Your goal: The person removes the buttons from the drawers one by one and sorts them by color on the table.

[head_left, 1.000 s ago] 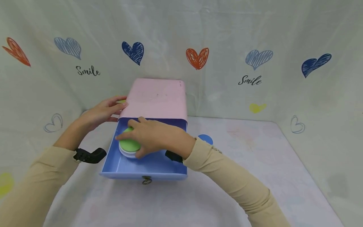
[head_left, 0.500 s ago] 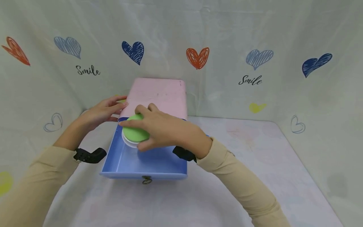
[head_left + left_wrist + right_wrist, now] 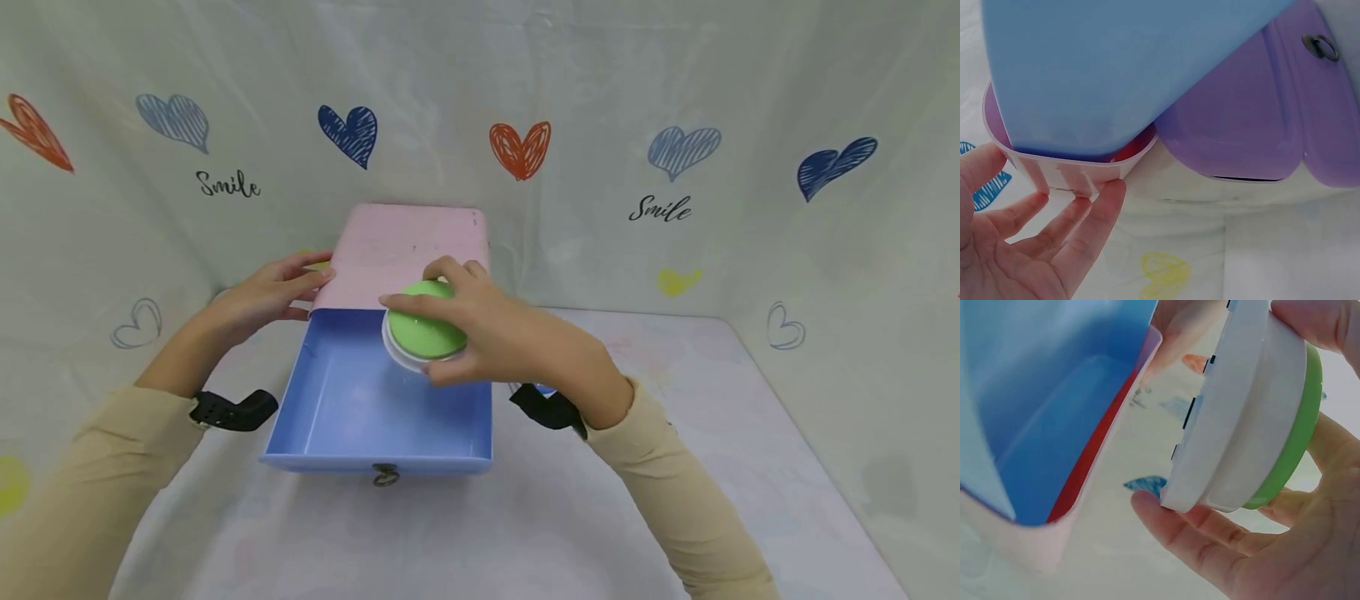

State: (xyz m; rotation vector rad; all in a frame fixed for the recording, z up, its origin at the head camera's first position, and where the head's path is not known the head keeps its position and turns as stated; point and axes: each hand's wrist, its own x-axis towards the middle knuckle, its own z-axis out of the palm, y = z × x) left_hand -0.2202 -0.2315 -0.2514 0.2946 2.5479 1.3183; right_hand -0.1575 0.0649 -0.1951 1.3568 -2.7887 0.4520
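My right hand [image 3: 491,321] grips a round white object with a green top [image 3: 427,325], held above the open blue drawer [image 3: 375,417]. In the right wrist view, fingers and thumb clasp the round object's white rim [image 3: 1222,425], which has small dark marks along its edge; its exact kind is unclear. My left hand [image 3: 270,292] touches the left side of the pink drawer cabinet [image 3: 412,250]. Its fingertips rest on the pink wall in the left wrist view, fingers fairly straight. The drawer is pulled out toward me, with a ring pull [image 3: 386,477] on its front.
Behind the right wrist, a blue item [image 3: 545,388] lies on the white table [image 3: 675,500], mostly hidden. Purple drawer fronts [image 3: 1235,125] show beneath the blue drawer in the left wrist view. A white curtain [image 3: 585,67] printed with hearts hangs behind the cabinet.
The right hand has lifted the round object from the left part of the drawer, up and to the right. The left hand stays against the cabinet's side.
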